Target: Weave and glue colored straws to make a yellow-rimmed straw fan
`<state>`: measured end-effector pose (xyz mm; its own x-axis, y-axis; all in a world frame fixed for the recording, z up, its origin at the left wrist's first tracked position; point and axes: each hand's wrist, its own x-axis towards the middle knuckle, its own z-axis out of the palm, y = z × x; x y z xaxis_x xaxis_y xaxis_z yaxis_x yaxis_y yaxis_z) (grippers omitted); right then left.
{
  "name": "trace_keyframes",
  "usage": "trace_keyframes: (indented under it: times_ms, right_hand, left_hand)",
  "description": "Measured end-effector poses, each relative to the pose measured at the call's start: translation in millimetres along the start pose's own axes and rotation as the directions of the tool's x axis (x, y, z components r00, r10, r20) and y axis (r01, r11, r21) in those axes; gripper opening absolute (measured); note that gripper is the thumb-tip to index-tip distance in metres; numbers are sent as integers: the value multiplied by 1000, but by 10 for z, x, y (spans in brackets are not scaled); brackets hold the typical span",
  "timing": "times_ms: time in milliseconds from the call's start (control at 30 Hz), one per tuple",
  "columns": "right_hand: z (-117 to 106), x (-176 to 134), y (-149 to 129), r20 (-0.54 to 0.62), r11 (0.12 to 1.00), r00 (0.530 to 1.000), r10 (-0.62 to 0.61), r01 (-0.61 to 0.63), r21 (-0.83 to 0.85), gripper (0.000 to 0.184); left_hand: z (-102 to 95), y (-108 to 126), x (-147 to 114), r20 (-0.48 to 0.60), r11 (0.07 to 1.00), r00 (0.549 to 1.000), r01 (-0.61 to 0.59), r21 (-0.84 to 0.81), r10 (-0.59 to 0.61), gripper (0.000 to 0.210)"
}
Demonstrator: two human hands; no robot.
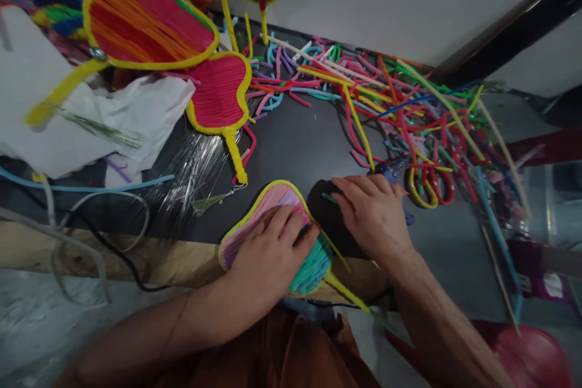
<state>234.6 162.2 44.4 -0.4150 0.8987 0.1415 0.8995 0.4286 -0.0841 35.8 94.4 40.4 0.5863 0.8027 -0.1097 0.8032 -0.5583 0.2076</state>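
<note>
A fan-shaped pipe-cleaner piece lies at the table's front edge, pink and lilac above, teal below, with a yellow rim and a twisted yellow handle. My left hand rests on top of it, fingers laid over the pink and teal rows, covering its middle. To the right, my right hand is low over the dark tabletop, fingers bent together. A short green pipe-cleaner end sticks out at its thumb and fingertips. Beyond that hand lie scissors with yellow and red handles, and a blue object partly hidden by the hand.
Loose coloured pipe cleaners are heaped along the back. A pink fan and an orange-red fan lie at left, near white paper and thin wires. Cables hang over the front edge. A black cylinder leans at right.
</note>
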Motion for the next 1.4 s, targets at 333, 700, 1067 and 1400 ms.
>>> trace_keyframes:
  times_ms: [333,700,1067,1400]
  right_hand:
    - [-86,-9,-34,33,979,994,100,-93,-183,28]
    - [75,75,-182,89,999,995,-32,32,1,14]
    - [227,43,-365,63,950,995,-73,50,307,21]
    - [196,70,-400,75,952,989,-131,105,289,20]
  left_hand:
    - [-6,10,0,23,1000,1000,12,6,-12,41]
    - [21,-4,-1,-26,1000,1000,3,-13,-3,28]
    - [-6,-5,3,-25,1000,1000,-3,13,3,32]
    - [-26,-19,5,-12,999,1000,-4,37,4,33]
